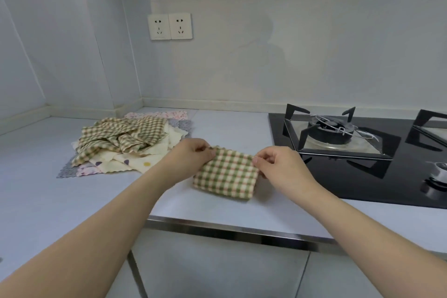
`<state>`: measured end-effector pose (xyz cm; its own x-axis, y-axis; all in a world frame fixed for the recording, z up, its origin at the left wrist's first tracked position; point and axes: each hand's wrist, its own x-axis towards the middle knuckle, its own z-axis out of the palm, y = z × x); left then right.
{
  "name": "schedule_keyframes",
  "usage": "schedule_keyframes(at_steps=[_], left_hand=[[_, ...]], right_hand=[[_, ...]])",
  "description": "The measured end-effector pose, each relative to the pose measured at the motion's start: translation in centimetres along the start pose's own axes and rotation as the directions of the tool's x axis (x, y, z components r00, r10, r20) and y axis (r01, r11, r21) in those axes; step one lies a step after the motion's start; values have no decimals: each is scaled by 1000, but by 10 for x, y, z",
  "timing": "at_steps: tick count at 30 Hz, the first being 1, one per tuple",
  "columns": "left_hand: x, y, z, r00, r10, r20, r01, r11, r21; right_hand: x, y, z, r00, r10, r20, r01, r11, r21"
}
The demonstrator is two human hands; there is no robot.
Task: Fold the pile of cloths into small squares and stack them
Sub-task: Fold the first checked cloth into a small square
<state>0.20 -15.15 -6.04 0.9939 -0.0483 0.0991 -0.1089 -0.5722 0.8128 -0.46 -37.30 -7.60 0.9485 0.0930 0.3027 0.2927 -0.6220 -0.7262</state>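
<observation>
A green-and-cream checked cloth (227, 174) lies folded into a small rectangle on the pale counter (48, 191). My left hand (191, 156) pinches its far left corner. My right hand (278, 164) pinches its far right corner. To the left, near the wall corner, sits the pile of unfolded cloths (125, 143): crumpled checked ones on top, cream dotted, pink patterned and grey ones beneath.
A black gas hob (350, 167) with metal pan supports fills the counter's right side, close to my right hand. The counter's steel front edge (242, 230) runs below the cloth. Two wall sockets (170, 26) sit on the back wall.
</observation>
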Motion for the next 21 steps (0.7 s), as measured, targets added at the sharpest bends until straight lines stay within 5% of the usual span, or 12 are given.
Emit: schedule_keyframes(at_steps=[9, 16, 21], left_hand=[[74, -10, 46, 998, 35, -59, 0, 859, 511], [76, -11, 46, 995, 79, -64, -25, 800, 600], [34, 0, 46, 886, 420, -198, -245, 784, 570]], right_hand=[[64, 31, 10, 992, 69, 108, -8, 874, -486], [78, 30, 5, 972, 110, 208, 21, 839, -544], [77, 22, 2, 962, 114, 249, 64, 790, -610]])
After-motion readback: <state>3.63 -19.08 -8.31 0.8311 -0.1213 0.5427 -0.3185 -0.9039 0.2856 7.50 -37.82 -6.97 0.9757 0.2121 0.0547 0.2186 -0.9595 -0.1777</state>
